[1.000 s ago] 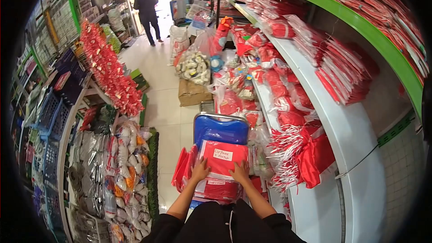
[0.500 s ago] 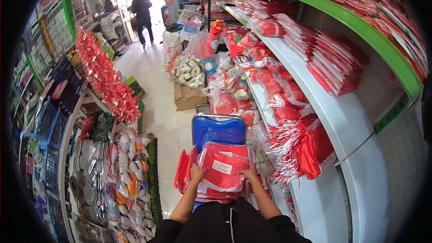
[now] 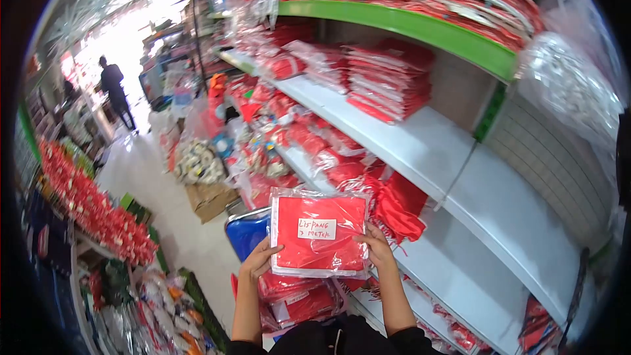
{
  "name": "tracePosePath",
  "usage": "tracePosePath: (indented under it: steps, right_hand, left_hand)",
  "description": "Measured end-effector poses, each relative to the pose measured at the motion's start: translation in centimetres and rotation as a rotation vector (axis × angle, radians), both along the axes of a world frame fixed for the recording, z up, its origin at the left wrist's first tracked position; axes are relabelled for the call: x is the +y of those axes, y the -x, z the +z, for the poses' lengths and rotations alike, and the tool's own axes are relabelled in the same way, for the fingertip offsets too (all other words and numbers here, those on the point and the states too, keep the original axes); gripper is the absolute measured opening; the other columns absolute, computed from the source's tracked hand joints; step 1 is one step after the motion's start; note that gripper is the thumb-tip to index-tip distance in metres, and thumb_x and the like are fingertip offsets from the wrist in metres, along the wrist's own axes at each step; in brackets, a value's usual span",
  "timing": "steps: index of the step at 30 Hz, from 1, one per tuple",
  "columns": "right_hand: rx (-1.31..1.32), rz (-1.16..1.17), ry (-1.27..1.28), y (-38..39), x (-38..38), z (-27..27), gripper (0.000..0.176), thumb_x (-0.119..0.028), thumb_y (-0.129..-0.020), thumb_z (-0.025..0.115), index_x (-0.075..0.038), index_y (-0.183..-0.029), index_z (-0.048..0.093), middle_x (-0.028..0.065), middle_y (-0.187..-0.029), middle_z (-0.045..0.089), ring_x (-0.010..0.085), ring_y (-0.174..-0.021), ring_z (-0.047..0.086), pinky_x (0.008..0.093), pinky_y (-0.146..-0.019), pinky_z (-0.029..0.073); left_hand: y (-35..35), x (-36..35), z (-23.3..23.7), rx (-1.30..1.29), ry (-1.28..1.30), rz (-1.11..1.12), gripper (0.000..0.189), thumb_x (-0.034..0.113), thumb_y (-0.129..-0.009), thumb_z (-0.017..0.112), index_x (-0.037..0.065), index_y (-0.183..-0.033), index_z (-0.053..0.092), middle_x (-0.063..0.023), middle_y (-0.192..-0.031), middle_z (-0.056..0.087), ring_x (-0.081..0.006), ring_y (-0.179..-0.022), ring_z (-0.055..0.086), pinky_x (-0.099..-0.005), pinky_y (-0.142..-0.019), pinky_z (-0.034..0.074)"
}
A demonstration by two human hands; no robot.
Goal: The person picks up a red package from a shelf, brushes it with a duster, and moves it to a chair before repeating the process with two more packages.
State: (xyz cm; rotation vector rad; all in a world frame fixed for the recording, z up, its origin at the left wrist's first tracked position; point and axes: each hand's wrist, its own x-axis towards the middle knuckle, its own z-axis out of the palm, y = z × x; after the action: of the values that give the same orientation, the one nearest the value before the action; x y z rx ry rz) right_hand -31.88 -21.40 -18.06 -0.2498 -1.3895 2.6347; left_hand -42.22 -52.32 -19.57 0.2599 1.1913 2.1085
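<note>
A stack of red cloth packets in clear plastic [image 3: 320, 250] is held up in front of my body, its top one bearing a white handwritten label. My left hand [image 3: 258, 260] grips its left edge, thumb on top. At the right edge, my right hand [image 3: 376, 246] holds it the same way. Below lie more red packets [image 3: 302, 304], on or over a blue chair [image 3: 247, 235] that is mostly hidden.
Pale shelves [image 3: 453, 158] run along the right, with a red packet stack [image 3: 389, 79] on one. A cardboard box [image 3: 209, 201] stands ahead on the floor. Bagged goods [image 3: 158, 315] line the left. A person [image 3: 116, 94] is near the bright entrance.
Both hands have lifted the labelled packets off the pile on the chair. The view has turned to the right, showing more of the shelves.
</note>
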Motion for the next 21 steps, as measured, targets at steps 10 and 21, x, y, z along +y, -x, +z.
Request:
tracePosePath:
  steps: [10, 21]
  right_hand:
    - [0.223, -0.591, -0.179, -19.2, 5.0, 8.8, 0.043, 0.008, -0.077, 0.059, 0.002, -0.119, 0.051, 0.0081, -0.115, 0.058, 0.0166, -0.108, 0.054, 0.0300, -0.094, 0.041]
    - [0.202, -1.112, -0.436, -42.7, 2.6, 14.2, 0.047, -0.001, -0.085, 0.058, -0.001, -0.128, 0.039, 0.0134, -0.115, 0.056, 0.0173, -0.105, 0.054, 0.0290, -0.088, 0.045]
  left_hand:
    - [-2.4, 14.6, 8.4, 0.209, -0.016, -0.425, 0.047, -0.004, -0.080, 0.061, 0.001, -0.125, 0.047, -0.0089, -0.115, 0.059, -0.0166, -0.102, 0.058, -0.0317, -0.088, 0.048]
    - [-20.2, 29.5, 15.5, 0.333, -0.172, -0.904, 0.045, 0.004, -0.086, 0.058, 0.002, -0.129, 0.043, -0.0077, -0.119, 0.057, -0.0130, -0.106, 0.056, -0.0288, -0.092, 0.046]
